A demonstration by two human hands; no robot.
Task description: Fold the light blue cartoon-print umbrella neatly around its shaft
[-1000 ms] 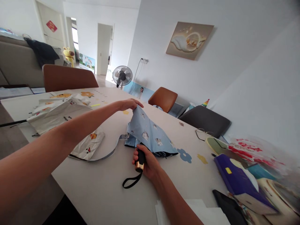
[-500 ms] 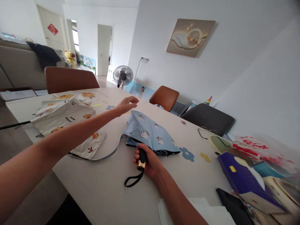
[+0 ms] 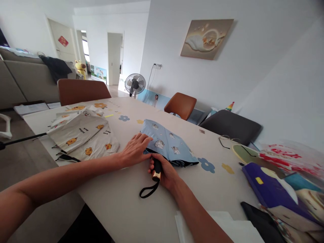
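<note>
A folded light-blue umbrella (image 3: pixel 165 143) with cartoon cat prints lies on the table, its canopy loosely gathered. My right hand (image 3: pixel 167 172) is wrapped round its black handle (image 3: pixel 157 165), which has a gold-coloured band and a black wrist loop (image 3: pixel 149 190) hanging towards me. My left hand (image 3: pixel 135 150) rests against the canopy's left edge, fingers stretched out on the fabric and thumb close to the handle's top. Whether the canopy's strap lies under this palm is hidden. Left of that hand a cream umbrella (image 3: pixel 84 133) with yellow duck prints lies partly spread, its black shaft pointing left.
Glasses (image 3: pixel 227 140), a purple box (image 3: pixel 265 189), a black phone-like slab (image 3: pixel 263 219), white paper (image 3: pixel 215 226) and a red-and-white plastic bag (image 3: pixel 291 155) crowd the table's right side. Brown chairs (image 3: pixel 83 91) and a dark chair (image 3: pixel 227 126) stand along the far edge.
My left hand has come back and down from above the table onto the blue umbrella's left edge. The blue strap trailing left is out of sight. My right hand keeps the handle.
</note>
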